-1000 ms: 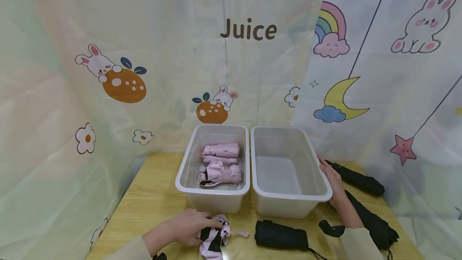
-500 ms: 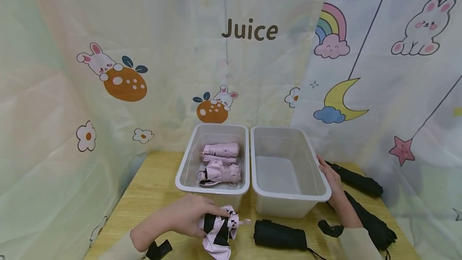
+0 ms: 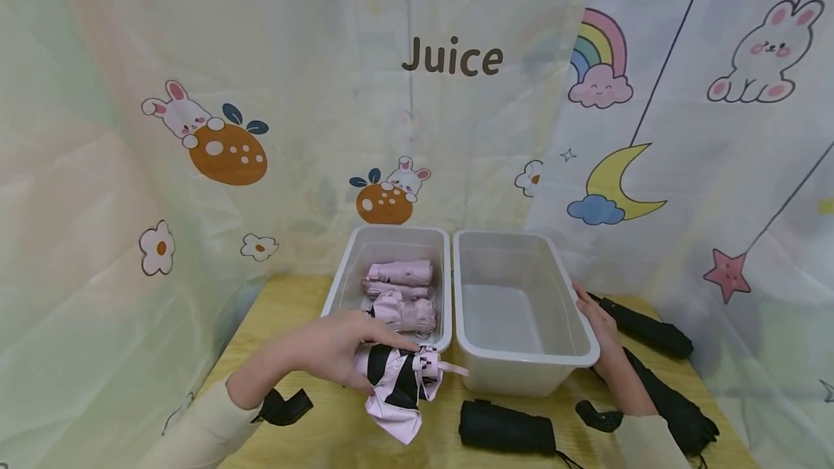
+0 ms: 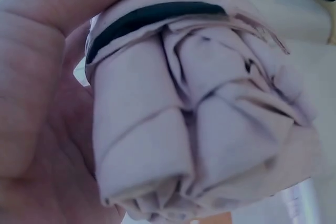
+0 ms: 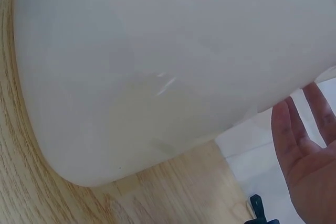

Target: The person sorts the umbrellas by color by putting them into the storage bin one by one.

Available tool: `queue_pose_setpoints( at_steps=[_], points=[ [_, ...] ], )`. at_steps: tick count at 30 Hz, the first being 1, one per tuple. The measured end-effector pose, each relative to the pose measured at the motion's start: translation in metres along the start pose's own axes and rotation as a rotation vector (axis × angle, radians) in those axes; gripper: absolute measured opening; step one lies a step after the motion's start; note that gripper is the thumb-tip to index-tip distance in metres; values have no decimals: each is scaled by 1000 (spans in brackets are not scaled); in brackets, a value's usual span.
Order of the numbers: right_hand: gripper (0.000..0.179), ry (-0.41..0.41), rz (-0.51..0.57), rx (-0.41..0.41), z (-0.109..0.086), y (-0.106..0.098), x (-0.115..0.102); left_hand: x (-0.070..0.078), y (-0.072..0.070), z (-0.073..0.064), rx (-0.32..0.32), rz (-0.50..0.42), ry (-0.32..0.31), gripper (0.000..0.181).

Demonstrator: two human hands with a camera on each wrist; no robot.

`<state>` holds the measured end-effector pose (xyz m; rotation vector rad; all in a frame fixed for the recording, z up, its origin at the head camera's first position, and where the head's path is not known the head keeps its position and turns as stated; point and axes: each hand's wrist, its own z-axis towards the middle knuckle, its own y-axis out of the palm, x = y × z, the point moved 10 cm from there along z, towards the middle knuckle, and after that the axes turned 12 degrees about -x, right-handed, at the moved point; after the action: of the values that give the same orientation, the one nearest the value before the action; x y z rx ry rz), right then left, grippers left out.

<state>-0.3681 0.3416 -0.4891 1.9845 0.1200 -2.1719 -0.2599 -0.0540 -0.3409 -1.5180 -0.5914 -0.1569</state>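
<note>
My left hand grips a folded pink umbrella with black patches and a short wrist strap, thumb and fingers around its body. It hangs just in front of the left white bin, overlapping that bin's front rim in the head view. Bunched pale folds of the same umbrella fill the left wrist view. Several folded pink umbrellas lie in the left bin. My right hand rests against the outer right side of the right white bin, extended fingers touching its wall.
A folded black umbrella lies in front of the right bin. Two more, a farther black umbrella and a nearer black umbrella, lie right of it by my right forearm. A printed curtain hangs behind the wooden table.
My left hand has lifted the pink umbrella from the table and carried it up and forward toward the left bin. The right hand has stayed at the right bin's side.
</note>
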Motion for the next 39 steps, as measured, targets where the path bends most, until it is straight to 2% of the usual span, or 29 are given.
queue_pose_setpoints(
  at_steps=[3,8,12,14,16,21,26,29,34,39],
  points=[
    [54,-21,-10,-3,0,-1,-1,-6,-19,-1,29,-75,-12,76],
    [53,-87,-32,6,2,-1,-8,-27,-57,-1,68,-175,-85,73],
    [53,-97,-36,25,2,-3,-10,-50,-82,4,80,-173,-128,75],
    [53,-83,-51,34,2,-4,-10,-64,-90,5,84,-175,-158,77],
    [54,-68,-67,41,3,-5,-10,-83,-94,8,86,-185,-162,77],
    [53,-57,-98,52,4,-7,-10,-114,-99,18,85,-206,-176,76],
    [53,-51,-93,52,4,-8,-9,-142,-97,31,77,-205,-237,77],
    [54,-50,-71,43,5,-7,-9,-160,-92,38,62,-208,-290,77],
    [53,-36,-95,56,0,-10,-8,-192,-79,48,50,-245,-396,78],
    [52,-32,-95,65,-2,-12,-9,-211,-71,54,80,-316,-436,77]
  ],
)
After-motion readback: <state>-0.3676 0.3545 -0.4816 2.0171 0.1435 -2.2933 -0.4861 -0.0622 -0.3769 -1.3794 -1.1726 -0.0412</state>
